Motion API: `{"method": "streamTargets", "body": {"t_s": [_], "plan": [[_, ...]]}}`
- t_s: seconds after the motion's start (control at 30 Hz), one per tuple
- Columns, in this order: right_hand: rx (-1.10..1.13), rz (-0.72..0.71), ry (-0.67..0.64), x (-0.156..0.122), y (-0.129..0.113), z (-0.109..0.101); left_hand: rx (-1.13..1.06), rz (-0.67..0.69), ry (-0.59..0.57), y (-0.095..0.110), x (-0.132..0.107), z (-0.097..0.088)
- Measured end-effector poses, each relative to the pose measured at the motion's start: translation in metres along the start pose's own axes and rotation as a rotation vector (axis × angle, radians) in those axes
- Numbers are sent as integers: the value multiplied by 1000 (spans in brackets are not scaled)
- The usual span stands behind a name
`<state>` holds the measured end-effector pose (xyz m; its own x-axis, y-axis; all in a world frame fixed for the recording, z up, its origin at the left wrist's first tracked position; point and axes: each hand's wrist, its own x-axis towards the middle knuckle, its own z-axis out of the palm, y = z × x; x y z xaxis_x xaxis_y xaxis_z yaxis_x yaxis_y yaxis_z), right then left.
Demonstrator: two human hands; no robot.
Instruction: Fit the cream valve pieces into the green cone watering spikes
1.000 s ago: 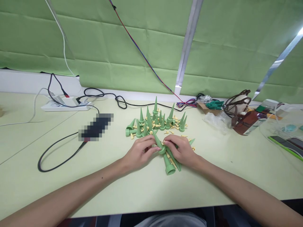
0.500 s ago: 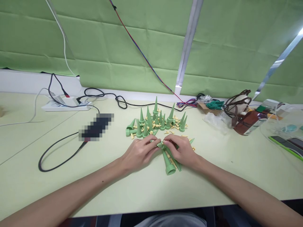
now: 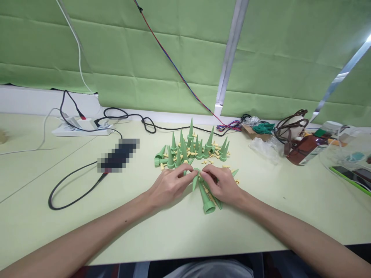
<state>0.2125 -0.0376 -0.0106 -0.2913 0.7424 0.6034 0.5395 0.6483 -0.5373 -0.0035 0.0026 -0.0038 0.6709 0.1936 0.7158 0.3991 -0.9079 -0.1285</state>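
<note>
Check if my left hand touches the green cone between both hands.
Touching: in the head view, the left hand pinches the green cone near its wide end.

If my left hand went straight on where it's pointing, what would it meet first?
Beyond the green cone in its grip, probably your right hand first, though depth is unclear.

Creased green sheeting (image 3: 116, 50), crossed by a slanting grey strip (image 3: 229, 58), rises behind a pale table (image 3: 179, 235).

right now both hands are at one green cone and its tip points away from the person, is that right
The tip's direction is wrong: the head view shows the green cone, between left hand and right hand, pointing toward the person.
</note>
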Motion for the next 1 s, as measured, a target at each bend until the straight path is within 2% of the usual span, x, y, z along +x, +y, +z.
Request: {"method": "streamTargets", "body": {"t_s": [0.17,0.47,0.73,0.83,1.0], "plan": [[16,19,5,1,-1,-1,41,82,-7,2,1,-1],[19,44,49,3,0,-1,-49,-45,13,5,-1,6],[-28,41,17,5,1,-2,-120,-91,54,7,3,4],[-38,40,26,5,0,-2,-176,-187,7,10,2,3],[-42,56,92,5,0,-3,-343,-476,-98,12,4,2]]}}
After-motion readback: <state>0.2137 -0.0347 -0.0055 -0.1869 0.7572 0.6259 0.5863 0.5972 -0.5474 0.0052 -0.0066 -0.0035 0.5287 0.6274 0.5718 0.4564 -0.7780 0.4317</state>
